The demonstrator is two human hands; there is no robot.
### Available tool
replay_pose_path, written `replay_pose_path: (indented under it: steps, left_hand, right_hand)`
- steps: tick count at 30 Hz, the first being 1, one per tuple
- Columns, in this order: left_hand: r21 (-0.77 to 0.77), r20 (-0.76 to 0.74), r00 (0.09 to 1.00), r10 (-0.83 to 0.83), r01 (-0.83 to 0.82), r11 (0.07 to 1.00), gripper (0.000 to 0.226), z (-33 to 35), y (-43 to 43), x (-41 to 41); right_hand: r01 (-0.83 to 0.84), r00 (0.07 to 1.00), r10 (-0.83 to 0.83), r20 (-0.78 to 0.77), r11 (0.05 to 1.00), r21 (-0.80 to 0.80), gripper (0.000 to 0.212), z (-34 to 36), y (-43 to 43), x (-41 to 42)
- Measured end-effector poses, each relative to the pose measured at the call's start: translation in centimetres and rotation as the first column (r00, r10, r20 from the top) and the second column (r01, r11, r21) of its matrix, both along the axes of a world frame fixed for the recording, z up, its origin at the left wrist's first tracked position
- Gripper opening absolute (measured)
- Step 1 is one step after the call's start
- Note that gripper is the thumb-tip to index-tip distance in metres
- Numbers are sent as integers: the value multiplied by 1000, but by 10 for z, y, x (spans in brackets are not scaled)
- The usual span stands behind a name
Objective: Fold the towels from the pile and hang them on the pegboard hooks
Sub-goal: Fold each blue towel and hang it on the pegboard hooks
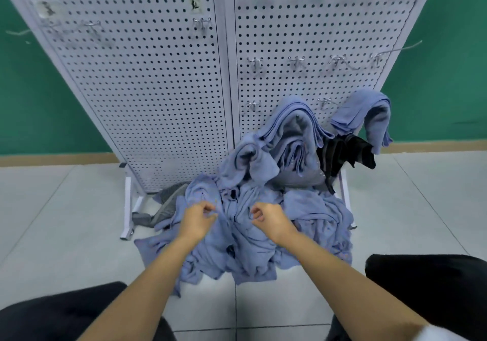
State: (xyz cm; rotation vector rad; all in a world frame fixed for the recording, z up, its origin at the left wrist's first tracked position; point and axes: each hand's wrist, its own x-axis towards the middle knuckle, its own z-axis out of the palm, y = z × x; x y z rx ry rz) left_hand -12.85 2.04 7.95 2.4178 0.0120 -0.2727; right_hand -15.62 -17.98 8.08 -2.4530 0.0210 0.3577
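Towel pile (263, 238) lay on the floor at the foot of the pegboard (147, 90), sprawling near to far. Left hand (199, 220) and right hand (267, 218) were side by side over its middle, neither nearer. Fingers were curled; a pinch on cloth could not be told. Bare hooks (254, 105) stood far and above. Hung towels (295, 127) and a black cloth (342, 156) crowded the low right.

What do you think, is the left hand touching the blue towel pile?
Cannot tell. The head view shows the left hand with curled fingers over the blue towel pile, but no plain contact or gap.
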Motion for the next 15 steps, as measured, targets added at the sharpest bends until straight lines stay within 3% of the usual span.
replay_pose_path:
  steps: [6, 8, 11, 15]
  left_hand:
    - [115, -159, 972, -172, 191, 975, 34, -69, 13, -15]
    - [161, -193, 962, -193, 225, 961, 42, -87, 7, -17]
    - [248, -207, 958, -199, 248, 936, 48, -108, -1, -18]
    - [227, -149, 976, -159, 190, 955, 23, -125, 2, -12]
  right_hand:
    - [-170, 979, 158, -128, 982, -87, 20, -61, 41, -4]
    - [-229, 966, 204, -160, 960, -159, 9, -75, 49, 2]
    - [-244, 965, 218, -147, 952, -186, 12, -93, 56, 9]
    - [-191, 978, 170, -124, 963, -192, 15, -108, 60, 17]
